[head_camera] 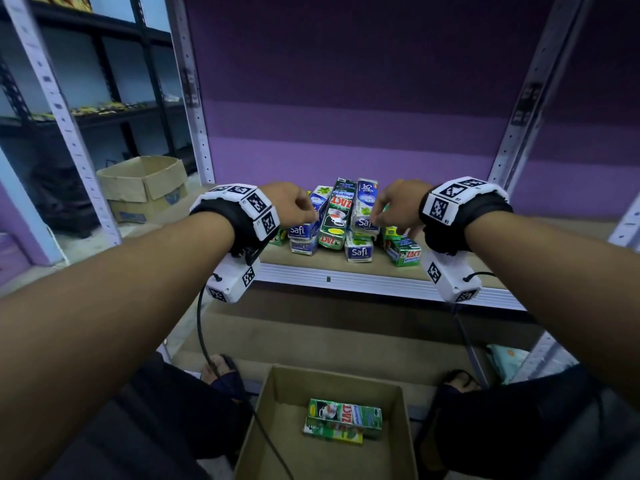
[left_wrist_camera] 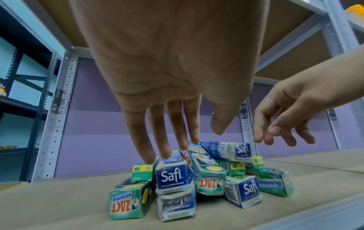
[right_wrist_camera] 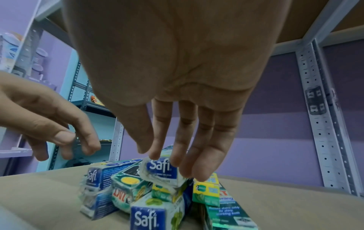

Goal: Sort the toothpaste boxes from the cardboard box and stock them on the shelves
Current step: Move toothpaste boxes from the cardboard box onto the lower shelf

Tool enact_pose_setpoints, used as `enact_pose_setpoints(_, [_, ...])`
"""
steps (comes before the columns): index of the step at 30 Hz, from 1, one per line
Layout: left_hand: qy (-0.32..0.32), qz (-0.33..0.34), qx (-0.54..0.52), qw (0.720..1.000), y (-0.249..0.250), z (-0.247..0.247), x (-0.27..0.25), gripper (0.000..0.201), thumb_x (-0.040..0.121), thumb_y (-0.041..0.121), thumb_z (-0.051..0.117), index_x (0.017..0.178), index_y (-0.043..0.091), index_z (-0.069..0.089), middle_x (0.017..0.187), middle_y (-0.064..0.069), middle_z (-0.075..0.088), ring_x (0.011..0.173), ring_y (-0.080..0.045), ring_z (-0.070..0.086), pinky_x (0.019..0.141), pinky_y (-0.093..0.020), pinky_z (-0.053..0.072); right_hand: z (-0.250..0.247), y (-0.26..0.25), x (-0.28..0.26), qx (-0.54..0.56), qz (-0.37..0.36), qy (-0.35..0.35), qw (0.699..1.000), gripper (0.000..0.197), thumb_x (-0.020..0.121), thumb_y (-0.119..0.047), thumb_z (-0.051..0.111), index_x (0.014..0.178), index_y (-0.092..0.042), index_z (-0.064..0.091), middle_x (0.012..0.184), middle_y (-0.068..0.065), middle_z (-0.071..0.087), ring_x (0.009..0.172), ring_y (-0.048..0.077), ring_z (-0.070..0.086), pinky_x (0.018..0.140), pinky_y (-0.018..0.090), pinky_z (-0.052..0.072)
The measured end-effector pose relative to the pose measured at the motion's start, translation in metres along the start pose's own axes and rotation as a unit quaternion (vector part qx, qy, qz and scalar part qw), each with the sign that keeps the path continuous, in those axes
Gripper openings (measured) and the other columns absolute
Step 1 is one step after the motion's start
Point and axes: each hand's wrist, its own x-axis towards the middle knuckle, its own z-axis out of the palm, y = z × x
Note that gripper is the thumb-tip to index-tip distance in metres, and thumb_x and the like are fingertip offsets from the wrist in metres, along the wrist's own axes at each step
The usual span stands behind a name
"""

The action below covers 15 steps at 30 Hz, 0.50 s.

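1. Shelving first: we face a metal rack (head_camera: 526, 109) with a purple back wall, and its tan shelf (head_camera: 322, 261) lies at hand height.
2. Below, between our feet, the cardboard box (head_camera: 263, 424) stands with its flaps up; two green boxes (head_camera: 343, 419) lie inside it, one on top of the other.
3. To the far left a second carton (head_camera: 145, 185) sits on the floor beside a dark rack (head_camera: 104, 64).
4. On the shelf a loose pile (head_camera: 343, 223) of toothpaste boxes lies jumbled: blue-and-white Safi boxes and green Zact boxes, some stacked, some tilted across each other.
5. Our left hand (head_camera: 294, 206) hangs over the left side of the pile, fingers straight and pointing down. In the left wrist view its fingertips (left_wrist_camera: 147, 155) reach the top of the upper left Safi box (left_wrist_camera: 171, 177); it grips nothing.
6. Our right hand (head_camera: 394, 202) hangs over the right side, fingers also extended and relaxed. In the right wrist view its fingertips (right_wrist_camera: 177, 158) touch the tilted top Safi box (right_wrist_camera: 161, 171), thumb near its end, without closing around it.
7. The two hands are apart, with the middle Zact box (head_camera: 337, 220) between them.
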Motion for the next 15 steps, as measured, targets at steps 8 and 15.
enact_pose_setpoints(8, [-0.065, 0.069, -0.002, 0.995, -0.001, 0.035, -0.02, 0.021, 0.091, 0.034, 0.066, 0.109, 0.025, 0.071, 0.108, 0.01, 0.071, 0.094, -0.006, 0.06, 0.093, -0.023, 0.046, 0.046, 0.012, -0.015, 0.113, 0.021, -0.163, 0.98, 0.01, 0.088, -0.023, 0.064, 0.085, -0.022, 0.074, 0.084, 0.001, 0.072, 0.064, 0.018, 0.071, 0.054, 0.029, 0.057])
enact_pose_setpoints(15, [-0.157, 0.072, -0.025, 0.985, -0.021, 0.105, -0.023, 0.021, 0.093, 0.032, 0.064, 0.11, 0.023, 0.072, 0.108, 0.007, 0.07, 0.095, -0.009, 0.061, 0.089, -0.024, 0.046, 0.119, 0.022, -0.02, 0.082, 0.01, -0.265, 0.961, 0.014, 0.095, -0.02, 0.059, 0.097, -0.02, 0.072, 0.094, -0.001, 0.07, 0.07, 0.016, 0.069, 0.05, 0.022, 0.056])
